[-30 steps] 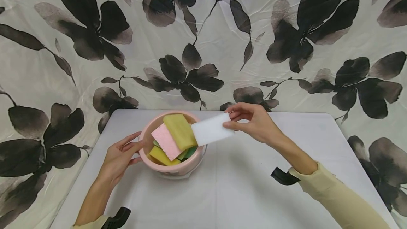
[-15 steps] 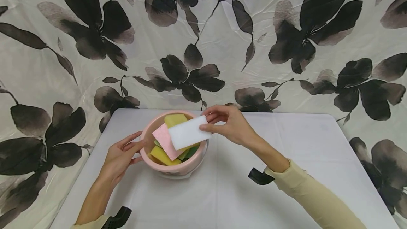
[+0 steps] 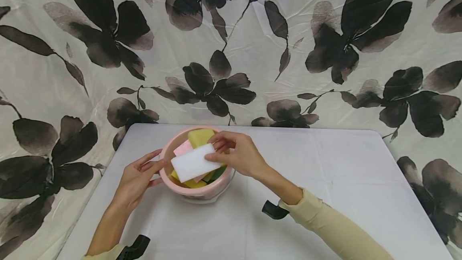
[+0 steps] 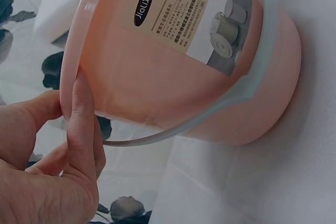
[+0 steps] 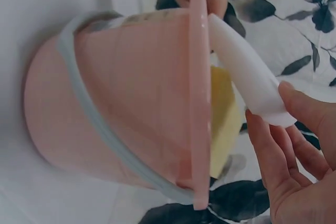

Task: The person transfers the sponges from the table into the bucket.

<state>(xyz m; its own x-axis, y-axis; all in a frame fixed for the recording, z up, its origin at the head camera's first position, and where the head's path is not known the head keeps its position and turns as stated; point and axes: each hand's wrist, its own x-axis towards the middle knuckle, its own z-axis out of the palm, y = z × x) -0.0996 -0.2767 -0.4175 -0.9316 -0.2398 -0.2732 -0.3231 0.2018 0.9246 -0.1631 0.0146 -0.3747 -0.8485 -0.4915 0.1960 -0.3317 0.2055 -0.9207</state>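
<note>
A pink bucket (image 3: 213, 187) with a grey handle (image 4: 231, 95) stands on the table, filled with sponges. My left hand (image 3: 138, 177) pinches its rim at the left, thumb and fingers on either side of the wall (image 4: 71, 51). Between thumb and fingertips, my right hand (image 3: 240, 153) holds a white sponge (image 3: 195, 163) by its right end, over the bucket's mouth. In the right wrist view the white sponge (image 5: 247, 69) tilts above the rim. Below it show a yellow sponge (image 3: 200, 136), part of a pink sponge (image 3: 183, 147) and a green piece (image 3: 217, 173). The bucket's bottom inside is hidden.
A white cloth covers the table (image 3: 306, 163). Behind it hangs a pale curtain (image 3: 231, 19) with dark flowers. A printed label (image 4: 194, 24) is on the bucket's side. Dark wrist cameras (image 3: 274, 210) sit at both sleeves.
My right hand has carried the white sponge leftward, from the bucket's right edge to over its middle, now covering much of the pink sponge. The left hand has stayed at the rim.
</note>
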